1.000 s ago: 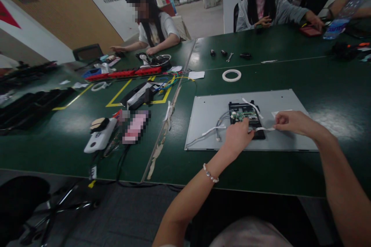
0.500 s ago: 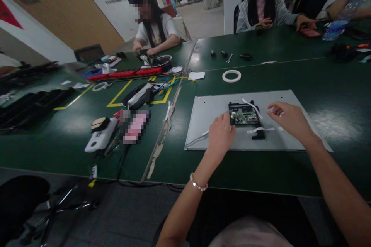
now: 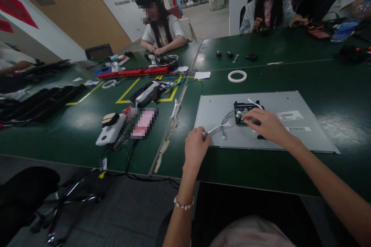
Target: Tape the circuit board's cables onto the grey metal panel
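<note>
A flat grey metal panel [image 3: 272,102] lies in front of me, with a black plastic frame [image 3: 241,105] and a small green circuit board on it. Grey cables [image 3: 227,117] run from the board's left side towards the panel's left edge, wrapped in part with white tape [image 3: 217,126]. There my left hand [image 3: 197,146] is closed on the cable. Over the circuit board is my right hand [image 3: 268,123], its fingers curled together and covering most of the board. Whatever is between those fingertips is hidden.
A white tape roll [image 3: 237,76] lies beyond the panel, near a wrench [image 3: 235,58] and small black parts. To the left are a phone [image 3: 144,122], a white device [image 3: 107,133], a black pouch [image 3: 147,93] and a red strip [image 3: 130,72]. Two people sit across the table.
My left hand has moved from the board's left side to the panel's left edge and grips the cable. My right hand has moved left onto the board, uncovering labels on the panel.
</note>
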`<move>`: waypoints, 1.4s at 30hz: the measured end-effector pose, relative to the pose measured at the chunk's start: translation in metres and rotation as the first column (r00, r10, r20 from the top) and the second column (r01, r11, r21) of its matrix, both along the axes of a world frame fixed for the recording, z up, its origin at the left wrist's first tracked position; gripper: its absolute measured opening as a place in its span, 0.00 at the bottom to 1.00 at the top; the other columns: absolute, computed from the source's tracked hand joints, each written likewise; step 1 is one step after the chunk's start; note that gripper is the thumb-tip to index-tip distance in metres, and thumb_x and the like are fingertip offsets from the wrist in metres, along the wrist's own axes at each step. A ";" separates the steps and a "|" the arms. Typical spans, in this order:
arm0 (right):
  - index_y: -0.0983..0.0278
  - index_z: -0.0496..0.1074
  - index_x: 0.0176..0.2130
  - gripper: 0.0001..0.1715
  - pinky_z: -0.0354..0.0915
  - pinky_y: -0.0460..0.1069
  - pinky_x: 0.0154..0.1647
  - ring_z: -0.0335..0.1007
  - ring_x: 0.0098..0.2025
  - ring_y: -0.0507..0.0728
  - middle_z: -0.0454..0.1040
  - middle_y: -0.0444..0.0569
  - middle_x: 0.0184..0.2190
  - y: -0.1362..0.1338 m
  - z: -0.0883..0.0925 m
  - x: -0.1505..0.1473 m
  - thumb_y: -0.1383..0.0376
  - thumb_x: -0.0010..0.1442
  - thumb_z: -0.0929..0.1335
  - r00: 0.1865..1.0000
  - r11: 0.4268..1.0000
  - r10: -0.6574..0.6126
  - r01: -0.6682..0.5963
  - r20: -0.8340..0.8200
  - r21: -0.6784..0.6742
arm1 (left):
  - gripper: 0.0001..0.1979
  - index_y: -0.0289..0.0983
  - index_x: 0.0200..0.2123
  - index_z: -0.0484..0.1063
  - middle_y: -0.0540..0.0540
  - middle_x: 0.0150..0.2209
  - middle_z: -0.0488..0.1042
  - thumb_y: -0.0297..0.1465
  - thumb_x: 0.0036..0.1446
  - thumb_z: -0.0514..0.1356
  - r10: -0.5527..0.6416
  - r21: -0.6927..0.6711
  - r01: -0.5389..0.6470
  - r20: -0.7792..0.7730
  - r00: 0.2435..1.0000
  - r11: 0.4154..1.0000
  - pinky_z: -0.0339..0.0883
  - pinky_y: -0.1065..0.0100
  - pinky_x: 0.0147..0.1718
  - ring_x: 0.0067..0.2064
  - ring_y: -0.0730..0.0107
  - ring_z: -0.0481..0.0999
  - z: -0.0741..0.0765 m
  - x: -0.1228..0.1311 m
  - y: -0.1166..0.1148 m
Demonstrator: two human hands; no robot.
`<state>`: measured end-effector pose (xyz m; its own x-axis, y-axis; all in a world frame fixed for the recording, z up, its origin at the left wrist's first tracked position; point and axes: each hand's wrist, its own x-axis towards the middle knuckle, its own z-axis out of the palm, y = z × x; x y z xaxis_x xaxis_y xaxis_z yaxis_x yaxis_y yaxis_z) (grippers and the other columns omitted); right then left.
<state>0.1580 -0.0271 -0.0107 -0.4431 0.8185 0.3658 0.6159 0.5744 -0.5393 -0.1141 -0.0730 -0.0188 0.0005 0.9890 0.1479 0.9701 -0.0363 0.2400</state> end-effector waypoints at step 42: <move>0.64 0.78 0.35 0.15 0.62 0.46 0.37 0.70 0.37 0.52 0.76 0.48 0.36 0.036 -0.003 -0.088 0.56 0.56 0.69 0.865 0.920 0.014 -0.207 -0.501 -0.332 | 0.15 0.37 0.49 0.64 0.48 0.33 0.74 0.26 0.58 0.56 -0.057 0.186 -0.094 0.671 0.739 0.978 0.68 0.71 0.35 0.33 0.73 0.74 -0.017 0.019 -0.004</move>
